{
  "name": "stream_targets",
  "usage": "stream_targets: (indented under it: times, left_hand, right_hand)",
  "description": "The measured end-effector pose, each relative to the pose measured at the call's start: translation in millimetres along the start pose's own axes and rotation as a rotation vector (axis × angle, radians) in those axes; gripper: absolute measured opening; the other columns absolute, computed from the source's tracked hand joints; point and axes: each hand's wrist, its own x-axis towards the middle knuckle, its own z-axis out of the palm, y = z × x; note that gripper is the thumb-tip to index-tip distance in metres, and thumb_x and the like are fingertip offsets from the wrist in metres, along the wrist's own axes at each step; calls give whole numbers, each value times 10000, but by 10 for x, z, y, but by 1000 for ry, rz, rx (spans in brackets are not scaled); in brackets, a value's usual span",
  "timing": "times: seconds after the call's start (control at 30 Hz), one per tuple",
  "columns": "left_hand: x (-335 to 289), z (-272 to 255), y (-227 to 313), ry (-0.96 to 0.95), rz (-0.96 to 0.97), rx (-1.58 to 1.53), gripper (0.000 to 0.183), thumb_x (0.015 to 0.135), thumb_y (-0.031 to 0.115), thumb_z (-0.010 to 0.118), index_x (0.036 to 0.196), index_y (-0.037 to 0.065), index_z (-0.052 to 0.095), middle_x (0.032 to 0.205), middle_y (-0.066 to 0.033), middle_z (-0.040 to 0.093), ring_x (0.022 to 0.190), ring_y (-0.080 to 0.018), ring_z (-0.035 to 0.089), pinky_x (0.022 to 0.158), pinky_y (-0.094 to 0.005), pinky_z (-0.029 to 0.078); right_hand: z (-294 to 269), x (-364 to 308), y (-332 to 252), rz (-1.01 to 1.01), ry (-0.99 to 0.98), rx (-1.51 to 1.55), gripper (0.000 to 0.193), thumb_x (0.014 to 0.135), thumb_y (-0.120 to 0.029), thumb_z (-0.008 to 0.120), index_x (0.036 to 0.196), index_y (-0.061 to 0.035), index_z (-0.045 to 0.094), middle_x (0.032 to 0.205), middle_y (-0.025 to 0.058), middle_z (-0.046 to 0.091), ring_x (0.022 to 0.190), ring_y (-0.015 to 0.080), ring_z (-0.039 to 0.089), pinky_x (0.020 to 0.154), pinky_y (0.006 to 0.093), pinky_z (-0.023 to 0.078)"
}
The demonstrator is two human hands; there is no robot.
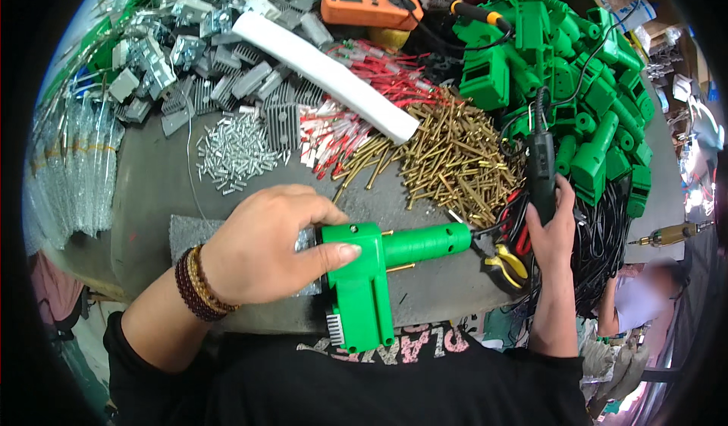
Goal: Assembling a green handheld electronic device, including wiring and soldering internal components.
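Note:
My left hand (262, 240) grips a green plastic tool housing (362, 286) near the table's front edge, thumb on its upper face. Its round handle points right, and a black cable leaves the handle's end. Two long brass screws (402, 267) stick out of the housing beside the handle. My right hand (557, 232) is closed around the lower part of a black electric screwdriver (541, 160), which stands upright to the right of the housing. Clear plastic or metal, hard to make out, lies partly hidden under my left hand.
Beyond my hands lie piles of brass screws (455, 160), small silver screws (236, 149) and grey heat sinks (283, 126). A white strip (326, 73) crosses them. Yellow-handled pliers (506, 267), black cables (599, 251) and green housings (599, 134) are at right. An orange multimeter (370, 6) stands behind.

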Motion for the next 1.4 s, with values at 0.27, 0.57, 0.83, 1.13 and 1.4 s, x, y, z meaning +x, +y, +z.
stream_targets:
  times: [0.27, 0.57, 0.83, 1.13, 1.4]
  left_hand:
    - [19, 29, -7, 72, 45, -57, 294, 824, 210, 769, 1002, -18, 713, 837, -141, 670, 775, -261, 651, 721, -343, 502]
    - [2, 34, -44, 92, 100, 5, 272, 839, 167, 756, 1014, -31, 693, 856, -138, 669, 786, -264, 644, 745, -347, 512]
    - [75, -415, -31, 358, 96, 295, 103, 808, 101, 717, 848, 12, 682, 807, -113, 642, 785, -281, 631, 719, -384, 496]
    - [231, -791, -224, 320, 157, 735, 74, 772, 111, 715, 805, 58, 674, 751, -94, 638, 782, -317, 631, 726, -424, 488]
    - [183, -343, -294, 280, 75, 850, 102, 803, 223, 733, 827, 129, 699, 830, -38, 602, 909, -252, 600, 823, -408, 420]
  right_hand:
    - [-789, 48, -185, 118, -97, 1294, 825, 798, -117, 795, 1476, 13, 344, 1117, 52, 545, 925, 176, 559, 784, 329, 474]
    - [-393, -271, -1314, -370, -461, 1629, 639, 667, 11, 877, 1177, -42, 495, 1132, 157, 544, 759, 230, 671, 689, 394, 551]
    - [-252, -303, -1276, -516, -536, 1757, 750, 608, -86, 952, 1201, 42, 511, 1134, 217, 549, 784, 271, 669, 706, 396, 542]
    - [-419, -479, -1183, -420, -201, 1658, 985, 756, -348, 880, 1477, -37, 285, 1100, 108, 495, 694, 232, 620, 643, 356, 478]
    - [-419, -388, -1091, -438, -337, 1772, 839, 838, -517, 745, 1452, -82, 372, 1028, 89, 513, 656, 228, 609, 624, 361, 424]
